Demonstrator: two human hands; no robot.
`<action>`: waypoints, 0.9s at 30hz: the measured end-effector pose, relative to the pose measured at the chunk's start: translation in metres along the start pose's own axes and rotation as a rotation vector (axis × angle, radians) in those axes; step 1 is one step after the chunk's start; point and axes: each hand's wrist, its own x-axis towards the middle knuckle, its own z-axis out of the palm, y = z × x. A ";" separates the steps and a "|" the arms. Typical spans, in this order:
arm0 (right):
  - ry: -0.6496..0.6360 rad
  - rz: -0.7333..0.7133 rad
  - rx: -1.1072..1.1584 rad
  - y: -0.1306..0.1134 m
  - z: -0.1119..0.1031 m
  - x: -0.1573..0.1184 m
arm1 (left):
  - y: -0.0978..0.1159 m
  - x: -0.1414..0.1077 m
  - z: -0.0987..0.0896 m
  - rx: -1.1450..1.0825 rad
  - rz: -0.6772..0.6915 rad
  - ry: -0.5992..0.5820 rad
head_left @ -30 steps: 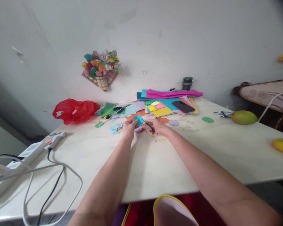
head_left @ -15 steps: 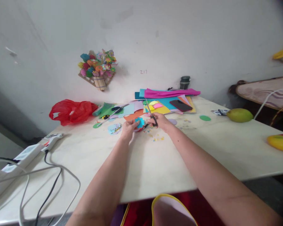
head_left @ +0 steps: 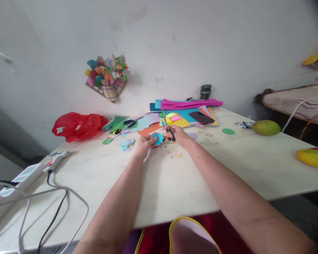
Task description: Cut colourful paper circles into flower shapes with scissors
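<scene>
Blue scalloped paper (head_left: 157, 139) is pinched in the fingers (head_left: 149, 139) of the left hand (head_left: 144, 144) over the pale table (head_left: 175, 190), while black-handled scissors (head_left: 166, 126) are gripped in the right hand (head_left: 178, 135) just beside it.

The paper piece (head_left: 158, 139) is blue, the scissor handles (head_left: 172, 135) black, the plastic bag (head_left: 79, 126) red.

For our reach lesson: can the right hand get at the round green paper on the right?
Probably: only a flat lilac paper oval and scraps lie between, though the right hand holds black-handled scissors.
</scene>
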 end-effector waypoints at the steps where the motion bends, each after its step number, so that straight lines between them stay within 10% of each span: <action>1: -0.005 -0.012 0.018 0.001 0.000 0.001 | 0.000 0.000 0.000 0.012 -0.001 -0.007; 27: -0.280 -0.080 -0.038 0.004 -0.001 0.002 | -0.004 -0.005 0.001 0.170 -0.075 -0.288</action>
